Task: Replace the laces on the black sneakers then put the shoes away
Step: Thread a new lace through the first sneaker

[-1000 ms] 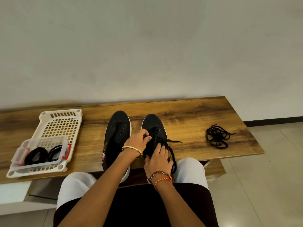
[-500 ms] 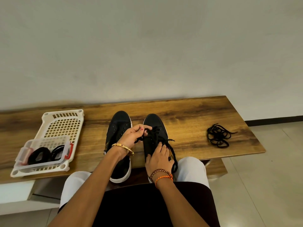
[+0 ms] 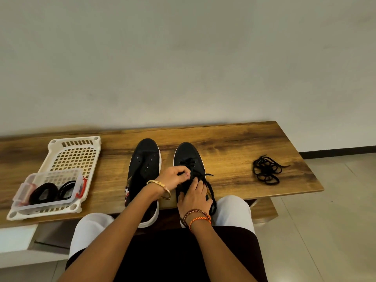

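Observation:
Two black sneakers with white soles stand side by side on the wooden bench (image 3: 234, 143), toes pointing away from me. The left sneaker (image 3: 145, 159) has bare eyelets and no lace. The right sneaker (image 3: 188, 155) carries a black lace (image 3: 210, 190) that trails down its right side. My left hand (image 3: 173, 178) pinches that lace over the eyelets. My right hand (image 3: 195, 197) lies on the tongue and back of the right sneaker, holding it down. A loose bundle of black laces (image 3: 265, 169) lies on the bench to the right.
A white perforated basket (image 3: 75, 151) sits at the bench's left end. In it is a clear plastic box (image 3: 48, 190) with red clips holding coiled black laces. A plain wall stands behind the bench. Tiled floor lies to the right.
My left hand has shifted on the right sneaker's lacing, first lifting the lace leftwards, now lower over the eyelets. My right hand stays on the shoe.

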